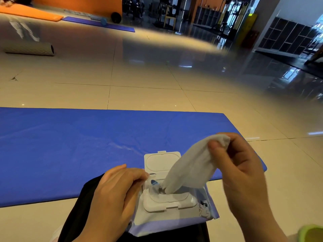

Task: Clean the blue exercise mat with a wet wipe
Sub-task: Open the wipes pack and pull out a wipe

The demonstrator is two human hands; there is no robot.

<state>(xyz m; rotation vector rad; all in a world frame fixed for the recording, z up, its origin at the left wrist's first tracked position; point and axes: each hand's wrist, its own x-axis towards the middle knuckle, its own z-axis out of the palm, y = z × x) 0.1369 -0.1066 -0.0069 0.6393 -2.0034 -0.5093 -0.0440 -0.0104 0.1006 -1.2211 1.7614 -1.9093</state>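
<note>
Pinching one wet wipe (190, 168), right hand (243, 170)

A glossy beige tiled floor (143, 77) spreads through the gym, with a grey ribbed rolled-up mat (28, 48) lying on it at far left. Beyond that roll lie a flat orange mat (31, 13) and a purple mat (97, 23), with a black ball (116, 17) just behind the purple mat and dark cubby shelving (286, 35) far to the right.

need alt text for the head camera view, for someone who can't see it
A right hand pulls a wet wipe from an open wipe pack steadied by the left hand. Beyond lies a blue exercise mat on a tiled gym floor.
</note>
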